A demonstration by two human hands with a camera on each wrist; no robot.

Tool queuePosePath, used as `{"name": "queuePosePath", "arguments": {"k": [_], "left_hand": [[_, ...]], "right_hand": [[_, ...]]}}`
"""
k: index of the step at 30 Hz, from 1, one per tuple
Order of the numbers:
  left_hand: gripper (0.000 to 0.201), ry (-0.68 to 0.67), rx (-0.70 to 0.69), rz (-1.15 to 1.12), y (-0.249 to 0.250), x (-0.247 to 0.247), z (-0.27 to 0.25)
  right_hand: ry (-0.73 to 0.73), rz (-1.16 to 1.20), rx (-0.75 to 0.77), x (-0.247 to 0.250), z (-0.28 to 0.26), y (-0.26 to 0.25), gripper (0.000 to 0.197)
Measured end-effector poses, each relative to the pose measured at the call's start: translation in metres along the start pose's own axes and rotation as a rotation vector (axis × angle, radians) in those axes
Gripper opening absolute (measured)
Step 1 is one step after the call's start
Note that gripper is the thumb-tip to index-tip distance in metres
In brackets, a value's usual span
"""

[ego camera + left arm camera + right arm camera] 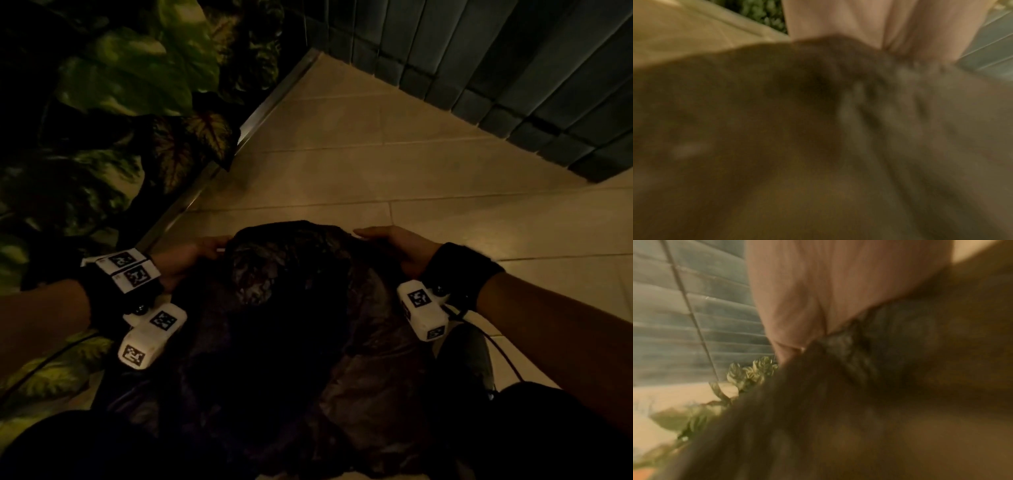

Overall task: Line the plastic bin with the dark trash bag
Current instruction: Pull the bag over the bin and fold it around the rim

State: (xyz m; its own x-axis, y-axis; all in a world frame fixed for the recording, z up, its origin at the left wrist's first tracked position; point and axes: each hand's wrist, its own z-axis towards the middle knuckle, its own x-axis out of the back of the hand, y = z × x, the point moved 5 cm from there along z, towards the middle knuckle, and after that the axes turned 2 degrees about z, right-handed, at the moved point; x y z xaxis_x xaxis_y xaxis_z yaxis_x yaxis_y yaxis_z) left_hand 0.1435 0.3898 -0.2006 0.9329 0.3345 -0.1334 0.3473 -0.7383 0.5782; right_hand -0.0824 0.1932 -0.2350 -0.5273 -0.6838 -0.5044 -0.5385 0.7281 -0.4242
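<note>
The dark trash bag (291,308) billows low between my two hands over the floor, its crinkled top edge stretched from hand to hand. My left hand (198,255) holds the bag's left edge and my right hand (394,243) holds its right edge. In the left wrist view the fingers (838,21) pinch gathered film of the bag (818,129). The right wrist view is similar, with fingers (818,288) closed on the bag (879,402). No plastic bin shows in any view; the bag hides whatever lies beneath it.
Large leafy plants (120,102) crowd the left, behind a metal strip (239,137). Beige floor tiles (376,164) run ahead to blue-grey slatted blinds (513,61) at the top right. A dark rounded shape (469,356) and a thin cable lie by my right wrist.
</note>
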Motion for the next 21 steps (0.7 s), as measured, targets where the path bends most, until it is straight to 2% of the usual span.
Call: {"name": "queuePosePath", "arguments": {"k": [1, 3, 5, 7, 9, 10, 11, 12, 13, 14, 15, 16, 18, 19, 20, 21], "left_hand": [[0.046, 0.018, 0.008, -0.003, -0.004, -0.002, -0.003], [0.007, 0.0, 0.044, -0.018, -0.011, -0.009, -0.013], [0.052, -0.111, 0.089, -0.025, -0.023, -0.003, -0.02], [0.07, -0.121, 0.129, -0.012, -0.038, 0.014, -0.028], [0.073, -0.093, 0.138, 0.007, -0.052, 0.032, -0.032], [0.071, -0.063, 0.146, 0.021, -0.06, 0.039, -0.032], [0.064, -0.035, 0.154, 0.037, -0.065, 0.042, -0.032], [0.048, -0.025, 0.156, 0.059, -0.066, 0.042, -0.03], [0.03, -0.001, 0.142, 0.117, -0.064, 0.041, -0.027], [0.035, 0.023, 0.127, 0.219, -0.056, 0.04, -0.025], [0.046, 0.057, 0.076, 0.368, -0.042, 0.042, -0.021], [0.044, 0.097, -0.016, 0.545, -0.021, 0.041, -0.021], [0.023, 0.235, -0.274, 0.827, 0.041, 0.032, -0.026], [0.02, 0.28, -0.403, 0.894, 0.071, 0.025, -0.033], [0.025, 0.249, -0.51, 0.916, 0.098, 0.009, -0.04], [0.034, 0.161, -0.584, 0.953, 0.118, -0.013, -0.047]], "right_hand": [[-0.008, -0.007, -0.009, 0.003, -0.003, 0.0, 0.028], [-0.045, -0.024, -0.051, 0.015, -0.013, 0.0, 0.032], [-0.116, -0.046, -0.077, 0.03, -0.024, 0.003, 0.047], [-0.184, -0.066, -0.084, 0.039, -0.032, 0.006, 0.055], [-0.169, -0.092, -0.062, 0.043, -0.03, 0.011, 0.057], [-0.128, -0.085, -0.037, 0.044, -0.024, 0.012, 0.048], [-0.074, -0.068, -0.002, 0.044, -0.017, 0.013, 0.035], [-0.032, -0.05, 0.026, 0.038, -0.011, 0.012, 0.031], [-0.001, -0.064, 0.039, 0.031, -0.008, 0.01, 0.036], [0.014, -0.109, 0.052, 0.023, -0.005, 0.006, 0.036], [0.04, -0.165, 0.072, 0.016, -0.006, 0.0, 0.033], [0.092, -0.215, 0.091, 0.014, -0.008, -0.008, 0.031], [0.244, -0.276, 0.124, 0.02, -0.02, -0.028, 0.032], [0.307, -0.298, 0.135, 0.027, -0.028, -0.036, 0.031], [0.352, -0.318, 0.139, 0.035, -0.038, -0.041, 0.029], [0.381, -0.328, 0.134, 0.042, -0.046, -0.045, 0.027]]}}
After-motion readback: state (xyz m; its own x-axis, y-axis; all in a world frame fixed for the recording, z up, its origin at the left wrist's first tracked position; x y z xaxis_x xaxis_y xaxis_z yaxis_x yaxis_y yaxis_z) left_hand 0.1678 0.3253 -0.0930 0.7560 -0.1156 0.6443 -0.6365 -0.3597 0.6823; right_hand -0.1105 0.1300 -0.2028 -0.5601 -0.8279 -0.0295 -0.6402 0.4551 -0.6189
